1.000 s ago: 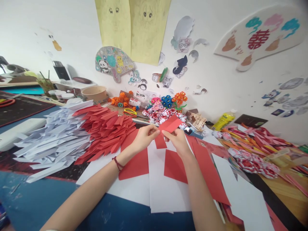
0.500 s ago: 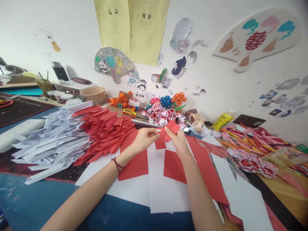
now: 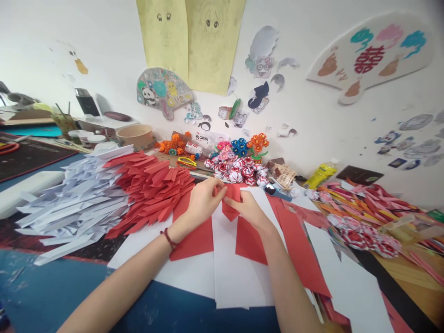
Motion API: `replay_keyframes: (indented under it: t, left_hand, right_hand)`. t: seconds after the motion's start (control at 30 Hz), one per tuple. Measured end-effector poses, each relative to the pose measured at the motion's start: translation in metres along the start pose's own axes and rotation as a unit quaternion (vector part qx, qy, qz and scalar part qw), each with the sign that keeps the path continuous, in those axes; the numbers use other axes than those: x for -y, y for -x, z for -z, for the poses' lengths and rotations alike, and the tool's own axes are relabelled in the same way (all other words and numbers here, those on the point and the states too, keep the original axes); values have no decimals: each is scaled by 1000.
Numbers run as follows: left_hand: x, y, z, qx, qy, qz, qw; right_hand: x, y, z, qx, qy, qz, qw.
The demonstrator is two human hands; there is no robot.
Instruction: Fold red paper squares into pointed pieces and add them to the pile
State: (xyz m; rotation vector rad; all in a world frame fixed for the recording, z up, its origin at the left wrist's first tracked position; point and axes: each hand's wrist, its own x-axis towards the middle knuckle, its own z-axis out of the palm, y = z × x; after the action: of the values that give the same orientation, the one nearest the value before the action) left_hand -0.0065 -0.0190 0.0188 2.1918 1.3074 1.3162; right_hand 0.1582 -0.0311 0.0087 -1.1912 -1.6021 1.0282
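Between both hands, above the middle of the table, is a small piece of red paper [image 3: 230, 210], its lower end hanging down in a point. My left hand [image 3: 207, 198] pinches its left side with thumb and fingers closed. From the right, my right hand [image 3: 250, 207] grips it too, the thumb pressed on the near face near the left fingertips. Part of the paper is hidden behind the fingers. Beneath the hands lie white sheets [image 3: 231, 273], with a red sheet [image 3: 199, 243] on the left and another red piece [image 3: 250, 240] under the right wrist.
To the left are a heap of folded red paper strips [image 3: 152, 189] and a heap of folded white strips [image 3: 79, 199]. Red-and-white paper flowers [image 3: 239, 170] sit behind the hands. A blue-strapped watch [image 3: 274, 190] lies right of them. A long red sheet [image 3: 300, 245] is beside the right forearm.
My right hand has moved left and slightly down, its thumb now close to my left fingers. The red paper has turned, and its pointed end now hangs lower.
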Motion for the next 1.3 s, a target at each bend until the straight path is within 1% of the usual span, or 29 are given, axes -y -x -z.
replay_keyframes:
  t: [0.1,0.17,0.3,0.37,0.43,0.5,0.6,0.7,0.83,0.9,0.97,1.1,1.3]
  left_hand:
    - [-3,2,2,-43,-52,-10,998]
    - [-5,3,3,-69,-85,-19,994]
    - [-5,5,3,-80,-126,-50,988]
    - [-5,5,3,-79,-121,-68,987]
    - [-5,4,3,-78,-77,-78,991]
    - [-4,2,4,-73,-2,-72,995]
    - [1,-4,4,-55,114,-26,992]
    - [8,-10,3,-22,223,35,974]
    - [10,-13,1,36,335,87,938]
    - [8,-13,1,60,357,105,926]
    - [6,-13,1,71,357,114,924]
    - [6,-13,3,71,345,115,929]
    - [8,-13,1,69,349,119,927]
  right_hand:
    - [-2,-2,-2,-7,-19,8,1000]
    - [-1,-3,-4,-21,-11,27,999]
    - [2,-3,-8,-45,28,66,996]
    - [3,-3,-8,-53,48,78,994]
    - [4,-2,-8,-56,63,83,993]
    - [3,-3,-7,-57,72,79,993]
    - [1,-4,-5,-73,79,69,992]
    - [-1,-5,-3,-85,79,69,991]
    - [2,-3,-1,-80,83,75,991]
    - [5,-2,-1,-76,89,77,990]
    - [8,-1,-1,-70,94,77,990]
    - [13,2,-1,-67,93,75,991]
    - [16,4,-2,-64,83,73,992]
